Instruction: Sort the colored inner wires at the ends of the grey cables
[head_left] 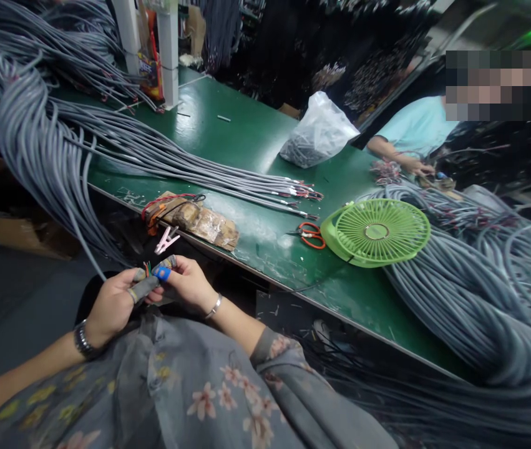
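Observation:
My left hand point(114, 304) is closed around the end of a grey cable point(146, 287), whose red, green and other coloured inner wires stick out near my thumb. My right hand point(186, 284) pinches the same cable end from the other side; a blue tape wrap covers one fingertip. Both hands are held over my lap, just below the front edge of the green table point(246, 134). A watch sits on my left wrist and a bracelet on my right.
A thick bundle of grey cables point(50, 143) drapes from the left across the table, stripped ends at centre. A taped wooden jig point(197, 219), pink clip point(166, 239), orange scissors point(311, 235), green fan point(377, 232), plastic bag point(317, 132). Another person's hand point(417, 166) works at right.

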Tool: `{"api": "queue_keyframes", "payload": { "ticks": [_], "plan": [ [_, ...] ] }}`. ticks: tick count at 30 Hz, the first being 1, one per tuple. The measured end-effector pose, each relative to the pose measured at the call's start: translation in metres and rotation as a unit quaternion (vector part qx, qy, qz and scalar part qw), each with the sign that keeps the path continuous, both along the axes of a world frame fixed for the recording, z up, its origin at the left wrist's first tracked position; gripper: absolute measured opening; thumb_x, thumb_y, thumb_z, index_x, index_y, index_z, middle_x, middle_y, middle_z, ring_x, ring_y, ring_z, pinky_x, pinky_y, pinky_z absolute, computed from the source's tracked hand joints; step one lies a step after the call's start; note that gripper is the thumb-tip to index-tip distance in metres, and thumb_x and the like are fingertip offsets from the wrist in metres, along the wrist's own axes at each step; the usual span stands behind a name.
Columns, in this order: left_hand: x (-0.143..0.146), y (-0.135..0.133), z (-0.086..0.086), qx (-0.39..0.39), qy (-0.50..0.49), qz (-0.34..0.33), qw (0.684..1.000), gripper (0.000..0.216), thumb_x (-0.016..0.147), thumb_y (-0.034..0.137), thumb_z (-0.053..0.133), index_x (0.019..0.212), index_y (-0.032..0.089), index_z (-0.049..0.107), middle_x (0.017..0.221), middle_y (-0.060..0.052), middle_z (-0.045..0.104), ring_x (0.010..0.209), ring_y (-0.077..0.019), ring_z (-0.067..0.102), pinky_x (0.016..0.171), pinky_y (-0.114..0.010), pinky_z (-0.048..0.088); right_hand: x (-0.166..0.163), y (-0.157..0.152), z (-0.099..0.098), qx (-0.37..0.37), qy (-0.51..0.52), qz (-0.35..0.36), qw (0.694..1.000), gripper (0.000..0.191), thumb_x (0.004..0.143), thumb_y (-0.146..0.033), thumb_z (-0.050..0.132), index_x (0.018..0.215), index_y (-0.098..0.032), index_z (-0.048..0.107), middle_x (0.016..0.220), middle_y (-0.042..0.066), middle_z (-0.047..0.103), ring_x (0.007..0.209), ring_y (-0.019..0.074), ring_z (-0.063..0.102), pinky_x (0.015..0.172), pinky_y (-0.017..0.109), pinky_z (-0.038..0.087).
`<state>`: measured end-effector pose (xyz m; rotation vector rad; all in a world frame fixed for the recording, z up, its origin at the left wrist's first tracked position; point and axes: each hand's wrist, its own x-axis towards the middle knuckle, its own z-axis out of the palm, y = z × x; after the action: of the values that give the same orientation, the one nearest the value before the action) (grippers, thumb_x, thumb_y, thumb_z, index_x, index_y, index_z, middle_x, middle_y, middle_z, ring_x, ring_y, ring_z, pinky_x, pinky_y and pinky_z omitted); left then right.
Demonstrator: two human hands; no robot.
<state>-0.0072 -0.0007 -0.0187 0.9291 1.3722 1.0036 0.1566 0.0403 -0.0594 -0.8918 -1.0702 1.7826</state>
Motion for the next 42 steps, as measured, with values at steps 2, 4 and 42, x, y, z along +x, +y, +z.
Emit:
{"api": "queue_keyframes", "payload": {
  "ticks": [2, 4, 42],
  "plan": [
    [0.002, -0.001, -0.001, -0.003, -0.017, 0.021, 1.000, 0.047, 0.050, 0.059, 0.106, 0.062, 0.024, 0.078, 0.061, -0.006, 0.080, 0.054, -0.0223, 0.073, 0.059, -0.033, 0.062, -0.001, -0.001, 0.000, -0.009, 0.014, 0.001, 1.000, 0.064, 0.058, -0.068, 0.112, 0.077, -0.022, 0.071, 0.073, -0.004, 0.066, 0.067, 0.0130, 0.054, 0.072, 0.033, 0.053],
    [0.002, -0.001, -0.001, -0.005, -0.035, 0.034, 0.999, 0.043, 0.051, 0.054, 0.106, 0.062, 0.024, 0.077, 0.060, -0.005, 0.080, 0.051, -0.0212, 0.071, 0.057, -0.032, 0.060, 0.000, -0.002, 0.000, -0.012, 0.027, 0.009, 1.000, 0.065, 0.057, -0.068, 0.113, 0.079, -0.021, 0.074, 0.073, -0.003, 0.068, 0.067, 0.0128, 0.055, 0.070, 0.033, 0.053],
    [-0.002, 0.011, 0.006, -0.025, -0.118, -0.014, 0.993, 0.033, 0.055, 0.037, 0.104, 0.063, 0.020, 0.077, 0.057, -0.005, 0.073, 0.043, -0.0125, 0.056, 0.045, -0.024, 0.041, -0.010, 0.037, 0.012, -0.161, 0.129, -0.025, 0.978, 0.066, 0.098, -0.086, 0.078, 0.084, -0.022, 0.073, 0.076, 0.002, 0.073, 0.068, 0.0152, 0.063, 0.063, 0.025, 0.058]
  ]
}}
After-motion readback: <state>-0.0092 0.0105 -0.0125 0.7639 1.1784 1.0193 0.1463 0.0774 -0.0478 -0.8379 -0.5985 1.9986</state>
